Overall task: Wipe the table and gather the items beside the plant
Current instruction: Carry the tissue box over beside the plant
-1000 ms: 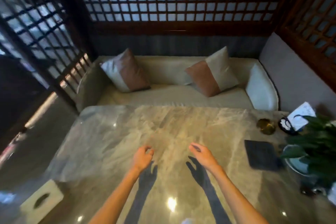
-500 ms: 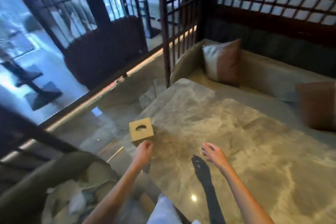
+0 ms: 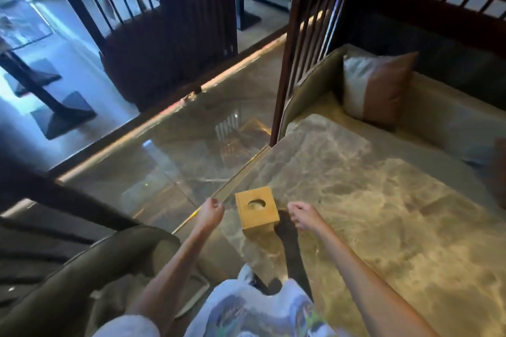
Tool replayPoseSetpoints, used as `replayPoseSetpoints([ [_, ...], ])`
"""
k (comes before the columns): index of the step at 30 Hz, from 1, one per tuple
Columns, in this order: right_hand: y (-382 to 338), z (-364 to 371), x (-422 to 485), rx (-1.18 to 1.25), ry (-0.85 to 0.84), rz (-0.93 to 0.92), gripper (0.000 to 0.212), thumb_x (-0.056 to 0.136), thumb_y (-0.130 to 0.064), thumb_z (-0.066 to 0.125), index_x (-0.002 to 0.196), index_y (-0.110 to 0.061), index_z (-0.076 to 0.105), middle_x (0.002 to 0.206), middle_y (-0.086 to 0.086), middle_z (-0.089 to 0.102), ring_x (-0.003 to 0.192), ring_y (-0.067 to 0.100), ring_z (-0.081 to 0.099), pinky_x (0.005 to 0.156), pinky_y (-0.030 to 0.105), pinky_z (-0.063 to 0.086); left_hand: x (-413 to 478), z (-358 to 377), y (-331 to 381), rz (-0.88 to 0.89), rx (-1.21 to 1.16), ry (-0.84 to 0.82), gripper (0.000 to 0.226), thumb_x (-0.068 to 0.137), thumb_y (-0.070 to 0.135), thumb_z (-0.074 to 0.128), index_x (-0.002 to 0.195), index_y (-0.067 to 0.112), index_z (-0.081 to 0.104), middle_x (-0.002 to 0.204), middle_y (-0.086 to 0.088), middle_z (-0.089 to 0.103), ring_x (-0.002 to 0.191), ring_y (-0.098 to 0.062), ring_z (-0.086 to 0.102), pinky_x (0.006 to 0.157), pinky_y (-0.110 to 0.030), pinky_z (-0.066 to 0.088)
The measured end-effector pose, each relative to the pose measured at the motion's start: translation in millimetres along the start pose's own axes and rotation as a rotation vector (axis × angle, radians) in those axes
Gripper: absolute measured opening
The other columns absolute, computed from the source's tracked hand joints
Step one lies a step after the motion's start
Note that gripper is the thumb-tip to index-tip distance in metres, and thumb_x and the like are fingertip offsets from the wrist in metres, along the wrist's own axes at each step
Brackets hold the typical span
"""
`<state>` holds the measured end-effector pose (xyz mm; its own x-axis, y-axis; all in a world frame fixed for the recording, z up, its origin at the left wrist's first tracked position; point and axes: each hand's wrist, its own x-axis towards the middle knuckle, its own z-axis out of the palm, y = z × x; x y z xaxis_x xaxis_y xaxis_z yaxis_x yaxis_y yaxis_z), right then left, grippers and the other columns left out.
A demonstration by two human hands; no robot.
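A square wooden tissue box (image 3: 256, 211) with a round hole in its top stands near the left corner of the marble table (image 3: 383, 213). My left hand (image 3: 210, 213) hovers just left of the box, over the table's edge, fingers loosely curled and holding nothing. My right hand (image 3: 303, 217) hovers just right of the box, fingers also curled and empty. Neither hand touches the box. The plant and the items beside it are out of view.
A padded bench (image 3: 443, 123) with a brown and white cushion (image 3: 375, 87) runs along the table's far side. A dark wooden lattice screen (image 3: 304, 44) rises at the table's far left corner. A grey-green chair (image 3: 82, 276) stands at the near left, over a glossy floor.
The view has swung further left, away from the plant. Both hands have come up to either side of the tissue box, which now lies between them.
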<state>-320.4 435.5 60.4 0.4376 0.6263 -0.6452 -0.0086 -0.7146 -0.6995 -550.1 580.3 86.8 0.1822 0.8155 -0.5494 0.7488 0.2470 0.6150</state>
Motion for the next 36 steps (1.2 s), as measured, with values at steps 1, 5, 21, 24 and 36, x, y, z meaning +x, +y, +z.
replayPoseSetpoints([
  [1, -0.6, 13.5, 10.4, -0.034, -0.008, 0.007, 0.021, 0.092, -0.032, 0.055, 0.106, -0.022, 0.066, 0.091, 0.007, 0.063, 0.077, 0.016, 0.061, 0.065, 0.031, 0.048, 7.6, -0.8, -1.5, -0.015, 0.005, -0.018, 0.011, 0.09, 0.021, 0.051, 0.095, 0.012, 0.053, 0.098, -0.013, 0.06, 0.084, -0.023, 0.053, 0.075, -0.033, 0.045],
  [5, -18.0, 55.8, 24.2, -0.068, -0.049, 0.041, 0.055, 0.094, -0.024, 0.054, 0.145, -0.012, 0.037, 0.136, 0.009, 0.055, 0.122, 0.025, 0.055, 0.102, 0.037, 0.044, 34.2, 9.3, -8.1, -0.058, 0.027, -0.16, 0.028, 0.089, 0.025, 0.048, 0.108, 0.005, 0.058, 0.11, -0.018, 0.064, 0.092, -0.026, 0.06, 0.088, -0.042, 0.051],
  [21, 4.9, 67.4, 45.0, 0.045, -0.033, 0.187, 0.073, 0.087, -0.033, 0.062, 0.15, -0.021, 0.028, 0.149, 0.005, 0.045, 0.13, 0.02, 0.049, 0.108, 0.038, 0.042, 27.9, 47.9, -0.4, -0.24, -0.363, -0.617, 0.068, 0.09, 0.017, 0.06, 0.138, 0.047, 0.023, 0.131, 0.001, 0.046, 0.119, -0.026, 0.048, 0.1, -0.064, 0.038],
  [24, 3.0, 57.7, 21.0, 0.17, 0.095, 0.189, 0.056, 0.088, -0.031, 0.06, 0.14, -0.023, 0.042, 0.128, 0.004, 0.062, 0.108, 0.023, 0.063, 0.073, 0.033, 0.054, 22.7, 58.1, 6.3, -0.217, -0.37, -0.599, 0.072, 0.085, 0.034, 0.067, 0.139, 0.051, 0.022, 0.14, -0.005, 0.046, 0.125, -0.032, 0.047, 0.099, -0.068, 0.035],
  [36, 105.3, -84.6, -116.6, 0.536, 0.35, 0.042, 0.034, 0.092, -0.022, 0.062, 0.122, -0.035, 0.054, 0.103, 0.006, 0.073, 0.089, 0.02, 0.072, 0.072, 0.036, 0.06, -92.9, 190.4, 79.8, 0.118, -0.371, -0.856, 0.057, 0.082, 0.028, 0.071, 0.132, 0.041, 0.047, 0.121, -0.017, 0.065, 0.104, -0.04, 0.066, 0.078, -0.054, 0.057],
])
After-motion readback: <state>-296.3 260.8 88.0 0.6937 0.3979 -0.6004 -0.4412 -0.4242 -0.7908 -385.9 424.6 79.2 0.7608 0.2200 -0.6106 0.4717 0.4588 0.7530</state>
